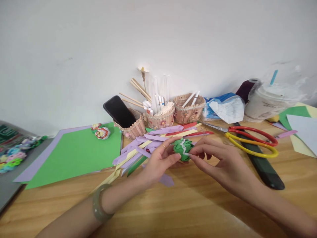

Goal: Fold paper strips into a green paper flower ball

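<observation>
Head view. Both hands meet over the middle of the wooden bench [198,205], just above its surface. Between them sits a small green paper flower [183,148], rolled from folded strips, with a pale zigzag edge showing on top. The left hand [158,162] cups it from the left, fingers [170,158] pressed together on the flower's side and a ring visible on one of them; a pale bangle [99,203] sits on that wrist. The right hand [223,165] comes in from the right, fingertips [192,153] pinched on the flower's near edge, apparently on a loose strip end.

Just behind the hands lies a loose heap of paper strips [148,143], purple, yellow and red. Further left, a green sheet [74,155] rests on a purple one, with a finished paper rose [102,133] at its far corner. Red-and-yellow scissors [252,138] lie to the right, well apart from the hands. A phone [119,111] leans in a stick-built holder near the wall.

Risks, as judged from here:
- The roll looks held only by finger pressure; easing either pinch could let the coil spring open.
- Too hard a squeeze may crush the folded petals flat.
- A tug on the pinched end could tear the thin strip.
- The left forearm lies close to the strip heap; a sweep may scatter it.
</observation>
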{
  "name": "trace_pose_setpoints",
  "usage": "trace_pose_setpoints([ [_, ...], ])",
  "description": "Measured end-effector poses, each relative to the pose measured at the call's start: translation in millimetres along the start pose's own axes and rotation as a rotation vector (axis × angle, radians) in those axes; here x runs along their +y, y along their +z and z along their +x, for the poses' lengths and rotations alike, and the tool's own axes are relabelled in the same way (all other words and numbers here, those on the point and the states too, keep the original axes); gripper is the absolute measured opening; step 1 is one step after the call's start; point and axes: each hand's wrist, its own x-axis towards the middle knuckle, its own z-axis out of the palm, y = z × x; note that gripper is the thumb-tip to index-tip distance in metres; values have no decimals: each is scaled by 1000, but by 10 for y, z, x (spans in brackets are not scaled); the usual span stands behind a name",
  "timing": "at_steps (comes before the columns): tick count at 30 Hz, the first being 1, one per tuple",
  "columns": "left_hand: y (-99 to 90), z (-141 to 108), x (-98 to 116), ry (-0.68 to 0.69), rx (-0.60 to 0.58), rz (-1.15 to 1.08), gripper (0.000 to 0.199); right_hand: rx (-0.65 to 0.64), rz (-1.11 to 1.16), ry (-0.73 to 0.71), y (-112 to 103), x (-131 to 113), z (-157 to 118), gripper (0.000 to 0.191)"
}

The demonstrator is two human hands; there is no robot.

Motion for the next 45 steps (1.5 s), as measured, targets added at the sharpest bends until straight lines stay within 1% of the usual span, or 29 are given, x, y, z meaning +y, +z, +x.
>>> trace_pose_setpoints([
  [3, -5, 12, -6, 20, -22, 6, 49, 24, -34, -40, 12, 4, -13, 10],
  [5, -8, 18, -11, 32, -18, 13, 51, 51, -117, -87, 29, 13, -32, 9],
  [6, -8, 21, -12, 36, -12, 15, 50, 79, -200, -128, 41, 19, -44, 9],
  [9, 3, 23, -15, 22, 12, 12, 46, 149, -547, -295, 78, 29, -84, 8],
  [10, 8, 22, -14, 17, 25, 8, 45, 154, -636, -340, 86, 27, -94, 8],
  [11, 13, 21, -12, 13, 39, 3, 45, 156, -676, -363, 89, 20, -100, 8],
  [12, 16, 19, -10, 10, 55, 1, 46, 152, -653, -357, 85, 11, -101, 9],
  [13, 16, 18, -8, 8, 67, 1, 47, 147, -585, -329, 75, -2, -95, 10],
  [14, 15, 17, -6, 11, 77, 4, 48, 152, -456, -269, 60, -15, -84, 12],
  [16, 6, 15, -5, 16, 78, 9, 49, 54, -121, -116, 19, -39, -47, 15],
  [17, 1, 14, -6, 18, 70, 12, 50, 7, -12, -28, -1, -46, -26, 17],
  [18, -4, 13, -8, 19, 64, 13, 50, -28, 72, 46, -18, -50, -5, 18],
  [20, -12, 14, -14, 21, 54, 18, 50, -64, 175, 150, -37, -47, 27, 18],
  [24, -13, 21, -21, 16, 58, 41, 51, -71, 236, 230, -25, -27, 45, 19],
  [28, -8, 27, -17, 23, 54, 29, 50, -88, 263, 275, -7, -26, 44, 26],
  [32, -19, 29, -21, 38, 43, 29, 49, -100, 263, 282, -18, -28, 44, 29],
  [36, -35, 36, -29, 27, 34, 23, 51, -151, 278, 265, -46, -16, 45, 29],
  [40, -27, 33, -20, 29, 45, 24, 50, -182, 303, 306, -43, 3, 41, 28],
  [42, -19, 29, -11, 25, 57, 28, 50, -168, 331, 325, -21, 10, 31, 27],
  [45, -13, 27, -5, 16, 81, 37, 51, -111, 363, 344, 32, 0, 9, 26],
])
